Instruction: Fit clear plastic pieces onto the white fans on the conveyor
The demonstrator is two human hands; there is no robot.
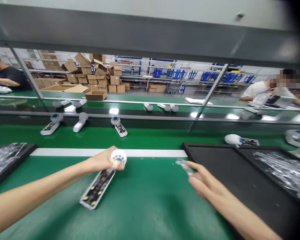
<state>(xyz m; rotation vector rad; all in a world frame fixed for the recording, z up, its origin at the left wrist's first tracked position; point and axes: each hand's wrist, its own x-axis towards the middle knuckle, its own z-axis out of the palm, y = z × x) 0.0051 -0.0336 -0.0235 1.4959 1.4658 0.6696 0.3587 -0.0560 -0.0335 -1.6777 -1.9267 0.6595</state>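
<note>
My left hand (106,161) is closed around the neck of a white handheld device (98,188) with a round head. Its open handle shows a dark circuit board with yellow spots and slants down toward me over the green work surface (145,203). My right hand (205,180), blurred, pinches a small clear plastic piece (185,166) between thumb and fingers, above the surface and apart from the device. Just right of that hand lies a black tray (215,166) with clear plastic pieces (282,170) in its far compartment.
Another tray (30,151) of clear plastic pieces stands at left. Similar white devices (119,127) lie on the green belt (155,135) beyond a white strip (152,153). Metal posts (213,85) hold an overhead panel (140,33). Co-workers (260,91) sit across the line; cardboard boxes (97,78) are stacked behind.
</note>
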